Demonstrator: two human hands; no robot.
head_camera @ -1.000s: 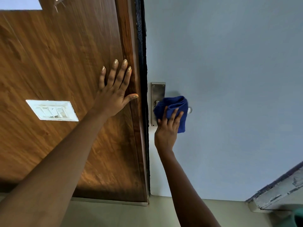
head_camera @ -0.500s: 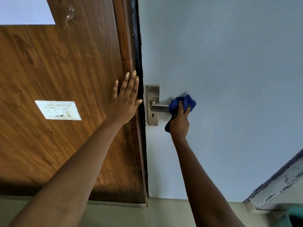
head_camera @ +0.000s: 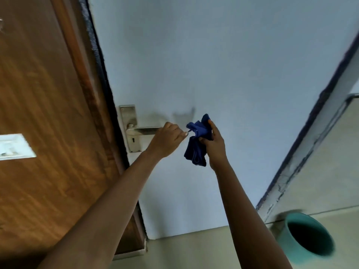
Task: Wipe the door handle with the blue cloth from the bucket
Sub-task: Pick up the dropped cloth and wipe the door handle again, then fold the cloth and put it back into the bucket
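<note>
A steel door handle (head_camera: 143,130) on its metal plate (head_camera: 129,117) sits at the left edge of the pale blue door (head_camera: 223,65). My right hand (head_camera: 214,144) holds the bunched blue cloth (head_camera: 197,140) in the air to the right of the handle, clear of it. My left hand (head_camera: 168,139) is in front of the lever's free end with fingers curled, and its fingertips pinch a corner of the cloth. The lever's tip is hidden behind my left hand.
A brown wooden panel (head_camera: 48,113) with a white switch plate (head_camera: 13,148) stands to the left of the door. A teal bucket (head_camera: 308,241) stands on the floor at lower right, beside the chipped door frame (head_camera: 303,152).
My right hand has pulled the cloth off the handle to the right. My left hand has left the wooden panel and come across to the cloth. The view has swung down and right, so the bucket shows.
</note>
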